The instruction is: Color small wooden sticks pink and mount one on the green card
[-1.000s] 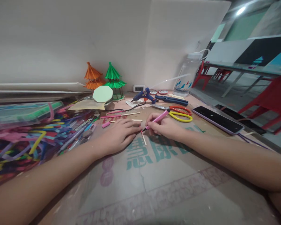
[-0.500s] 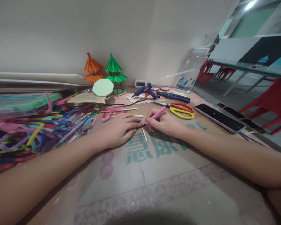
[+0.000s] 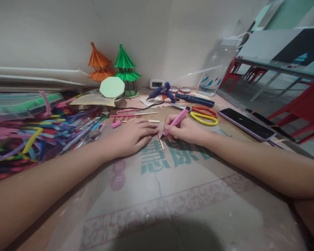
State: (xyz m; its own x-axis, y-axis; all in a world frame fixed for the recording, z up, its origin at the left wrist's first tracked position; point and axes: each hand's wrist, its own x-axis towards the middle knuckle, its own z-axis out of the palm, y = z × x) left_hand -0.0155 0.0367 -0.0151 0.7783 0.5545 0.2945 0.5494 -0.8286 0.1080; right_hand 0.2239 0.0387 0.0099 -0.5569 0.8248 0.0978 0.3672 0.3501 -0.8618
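My right hand (image 3: 181, 129) is closed around a pink marker (image 3: 178, 118), tilted with its dark tip down at a thin wooden stick (image 3: 162, 144). Pink colours the stick's upper part, while its lower end is pale bare wood. Palm down on the plastic-covered board lies my left hand (image 3: 133, 136), fingers close together, their tips holding down the stick's upper end. A pink marker cap (image 3: 117, 124) lies just beyond this hand. Behind the fingers are more sticks, including a partly pink stick (image 3: 133, 114) and a plain stick (image 3: 154, 121).
Colourful pipe cleaners (image 3: 21, 139) heap at the left beside a plastic box (image 3: 26, 108). Orange (image 3: 99, 62) and green (image 3: 124, 66) model pavilions stand behind. A glue gun (image 3: 162, 93), scissors (image 3: 204, 118), blue cutter (image 3: 195, 99), phone (image 3: 247, 123) and bottle (image 3: 217, 68) line the back and right.
The marker tip has moved down along the stick, and the pink stretch looks longer. My left hand stays in place. The whole view has shifted slightly.
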